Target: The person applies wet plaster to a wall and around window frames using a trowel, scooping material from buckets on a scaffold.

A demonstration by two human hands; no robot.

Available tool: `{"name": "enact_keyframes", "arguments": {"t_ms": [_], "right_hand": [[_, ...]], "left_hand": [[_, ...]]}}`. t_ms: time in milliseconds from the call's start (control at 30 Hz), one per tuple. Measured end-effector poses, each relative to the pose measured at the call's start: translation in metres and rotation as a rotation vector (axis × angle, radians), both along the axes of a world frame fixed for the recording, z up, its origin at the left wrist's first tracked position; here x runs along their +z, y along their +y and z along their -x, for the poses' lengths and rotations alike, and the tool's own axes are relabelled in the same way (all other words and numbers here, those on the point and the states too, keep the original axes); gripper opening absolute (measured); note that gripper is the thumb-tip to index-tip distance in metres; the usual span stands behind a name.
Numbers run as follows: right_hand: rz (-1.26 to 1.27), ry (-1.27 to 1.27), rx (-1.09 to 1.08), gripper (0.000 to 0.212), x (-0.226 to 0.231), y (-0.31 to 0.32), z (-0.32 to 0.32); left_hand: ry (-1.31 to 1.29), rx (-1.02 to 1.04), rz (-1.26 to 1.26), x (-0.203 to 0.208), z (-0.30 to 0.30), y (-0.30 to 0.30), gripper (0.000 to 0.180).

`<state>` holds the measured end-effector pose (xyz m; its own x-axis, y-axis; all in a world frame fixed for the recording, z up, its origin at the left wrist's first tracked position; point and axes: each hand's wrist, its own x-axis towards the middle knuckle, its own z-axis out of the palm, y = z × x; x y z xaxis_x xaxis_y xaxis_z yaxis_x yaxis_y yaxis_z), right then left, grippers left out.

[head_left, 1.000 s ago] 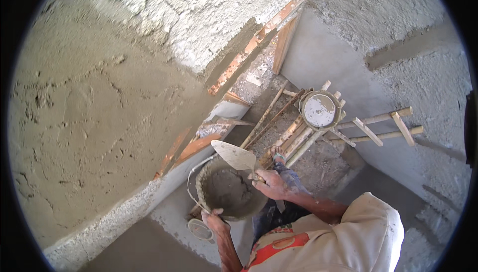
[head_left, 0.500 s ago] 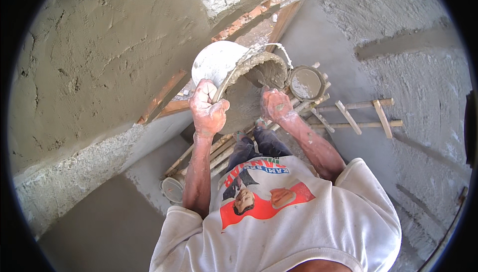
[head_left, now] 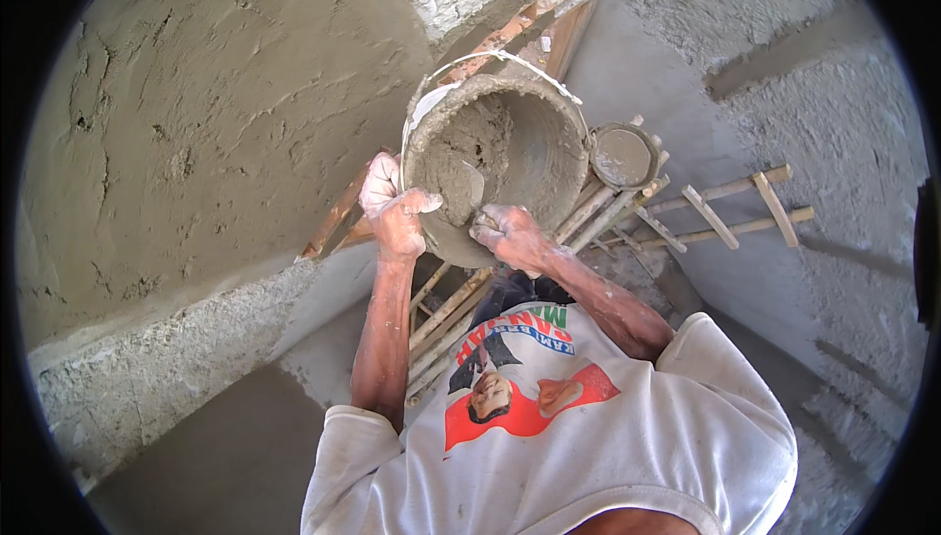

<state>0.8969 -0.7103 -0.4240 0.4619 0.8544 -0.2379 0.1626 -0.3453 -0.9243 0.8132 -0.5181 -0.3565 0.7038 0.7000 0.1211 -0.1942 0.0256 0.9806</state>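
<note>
Head view: hands (head_left: 446, 221) gripping bucket (head_left: 510, 158)

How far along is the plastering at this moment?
Done: the left wall carries wet, rough plaster. In hand: left hand grips the raised bucket rim; right hand works a trowel in its mortar. Left: the right wall shows only coarse rough coat.

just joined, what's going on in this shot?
A person is working mortar out of a bucket held up in front of them. The left hand grips the bucket's rim, tipping its mouth toward the camera. The right hand holds a trowel reaching into the wet mortar inside. A freshly plastered wall stands to the left, and a second small pail sits on wooden scaffolding beyond.
</note>
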Motion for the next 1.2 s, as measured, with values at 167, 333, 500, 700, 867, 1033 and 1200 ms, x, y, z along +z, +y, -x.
{"name": "enact_keyframes", "arguments": {"t_ms": [167,333,500,700,867,1033,1200], "right_hand": [[0.072,0.331,-0.053,0.028,-0.001,-0.006,0.013],[0.025,0.602,-0.138,0.013,0.023,-0.028,0.004],[-0.204,0.859,-0.315,0.024,0.030,-0.047,-0.015],[-0.479,0.507,-0.904,0.036,0.049,-0.030,-0.063],[-0.720,0.136,-1.459,0.042,-0.022,0.057,-0.110],[-0.254,0.004,-1.488,0.036,-0.130,0.224,-0.155],[-0.557,0.053,-0.480,0.043,-0.045,0.192,0.008]], "left_hand": [[-0.024,0.182,0.320,-0.021,0.006,-0.012,0.029],[0.004,0.396,0.522,-0.068,0.027,-0.007,0.016],[0.246,0.564,0.807,-0.144,0.112,0.008,0.041],[0.492,0.898,0.811,-0.218,0.274,-0.019,0.054],[0.664,1.074,0.893,-0.150,0.297,-0.055,0.061],[0.714,1.110,0.599,-0.204,0.364,-0.060,0.060],[0.700,1.062,0.737,-0.074,0.222,-0.069,0.049]]}}
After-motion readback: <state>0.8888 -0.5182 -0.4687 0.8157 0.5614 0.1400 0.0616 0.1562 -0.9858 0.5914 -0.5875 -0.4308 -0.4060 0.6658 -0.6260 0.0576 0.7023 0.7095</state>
